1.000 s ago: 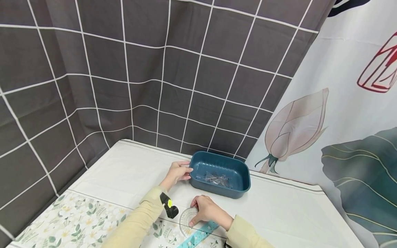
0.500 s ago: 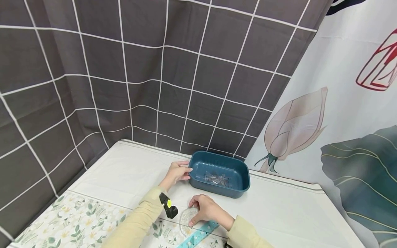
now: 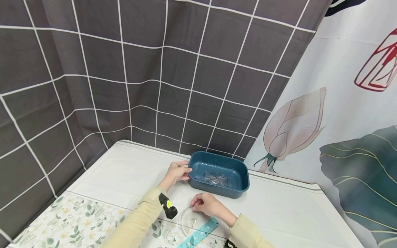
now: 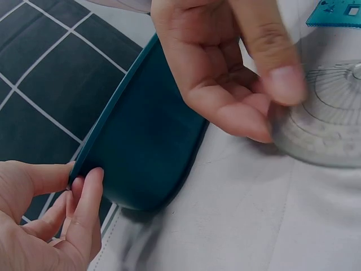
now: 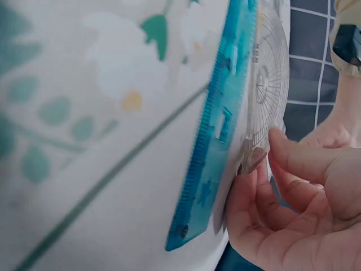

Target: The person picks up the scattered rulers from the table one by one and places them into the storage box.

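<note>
A clear plastic protractor (image 3: pixel 187 220) lies by the table's front; in the right wrist view, the protractor (image 5: pixel 271 79) has its edge raised slightly. My right hand (image 3: pixel 207 204) pinches one end of it between thumb and fingers, as the right hand (image 4: pixel 237 73) in the left wrist view also shows. Beside it, a turquoise ruler (image 3: pixel 200 233) lies flat with cut-out shapes. My left hand (image 3: pixel 176 173) grips the left end of a dark blue plastic basin (image 3: pixel 237 193). In the left wrist view, the left hand (image 4: pixel 51 214) pinches the basin's rim.
Several small transparent pieces (image 3: pixel 216 179) lie inside the basin. The white table cover (image 3: pixel 136 165) has a floral print near its front. A dark gridded curtain (image 3: pixel 149 86) hangs behind the table, and a flower-printed cloth (image 3: pixel 297 127) hangs to the right.
My right hand's thumb has shifted from the protractor's face to its far right edge, exposing more of it and the ruler. My left hand stays on the basin.
</note>
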